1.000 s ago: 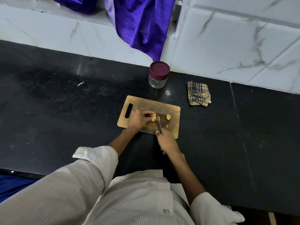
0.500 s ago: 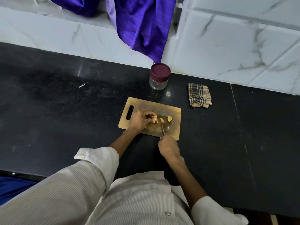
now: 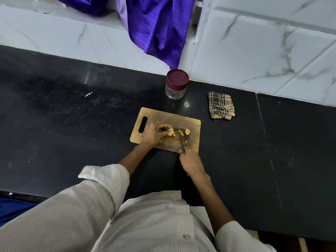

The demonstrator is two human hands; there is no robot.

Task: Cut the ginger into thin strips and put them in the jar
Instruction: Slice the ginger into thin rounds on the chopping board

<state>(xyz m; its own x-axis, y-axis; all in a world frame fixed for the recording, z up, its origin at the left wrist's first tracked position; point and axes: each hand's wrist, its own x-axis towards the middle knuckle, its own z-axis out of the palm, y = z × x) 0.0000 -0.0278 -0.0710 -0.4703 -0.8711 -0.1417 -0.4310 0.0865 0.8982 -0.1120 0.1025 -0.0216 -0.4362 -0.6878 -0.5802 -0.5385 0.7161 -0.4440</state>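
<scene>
**Inspector:** Grip of the left hand (image 3: pixel 154 134) is curled over the ginger (image 3: pixel 170 132), pinning it to the cutting board (image 3: pixel 163 117). Grip of the right hand (image 3: pixel 190 161) is wrapped round the handle of the knife (image 3: pixel 182 141); the blade points away from the body, and its tip lies just to the right of the held ginger.

**Assistant:** Progress?

**Inspector:** Early, in my judgement. One cut slice (image 3: pixel 187 131) lies just beyond the blade tip, to its right, and a smaller sliver (image 3: pixel 180 132) sits beside the tip. A few crumbs lie near the blade. I see slices only, no thin strips. Most of the root is under the left grip, so how much remains uncut cannot be told.

**Assistant:** And the jar?

**Inspector:** Jar (image 3: pixel 176 86) stands beyond both grips, past the far edge of the board, against the wall. Its maroon lid (image 3: pixel 177 78) is on, and the glass looks empty. Opening and filling are not yet done.

**Assistant:** Room to work?

**Inspector:** Right grip sits at the near edge of the board, partly over the bench (image 3: pixel 72 124). Cut pieces lie near the board's right edge, so a sweep could push them off. A checked cloth (image 3: pixel 221 107) lies beyond and to the right, well apart. Bare bench on both sides leaves space to bring the jar closer.
</scene>
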